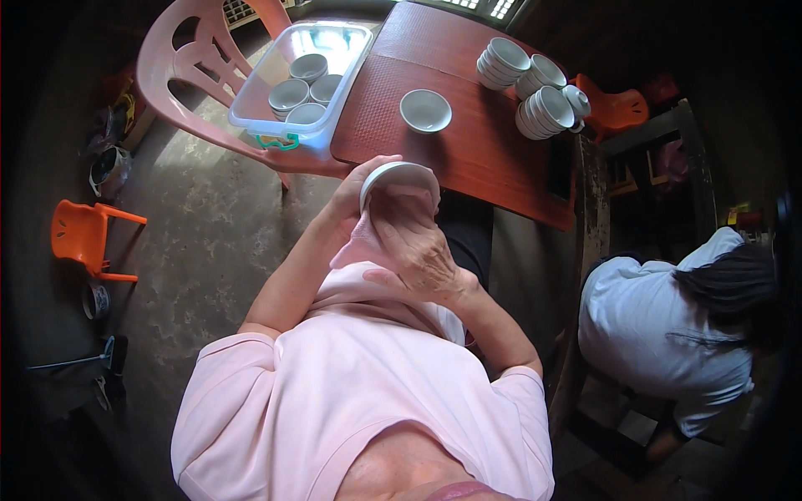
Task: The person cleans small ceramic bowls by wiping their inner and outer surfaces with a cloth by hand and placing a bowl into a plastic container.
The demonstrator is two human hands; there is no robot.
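Close to my chest, a white bowl (401, 173) is tipped on its side with its opening turned toward me. My left hand (348, 203) grips it from the left and behind, fingers wrapped round its outer wall. A pink cloth (357, 245) is bunched in my right hand (418, 250), whose fingers reach into the bowl and are partly hidden there. Just beyond, a single white bowl (425, 113) stands upright on the red-brown table (384, 125). Several stacked bowls (505, 63) stand at the table's far right.
A see-through plastic box (242, 113) with green handles holds several bowls, beside the table and over a pink plastic chair (159, 63). Small orange chairs (75, 238) stand at left and far right. A person in a white shirt (643, 326) bends down at the right.
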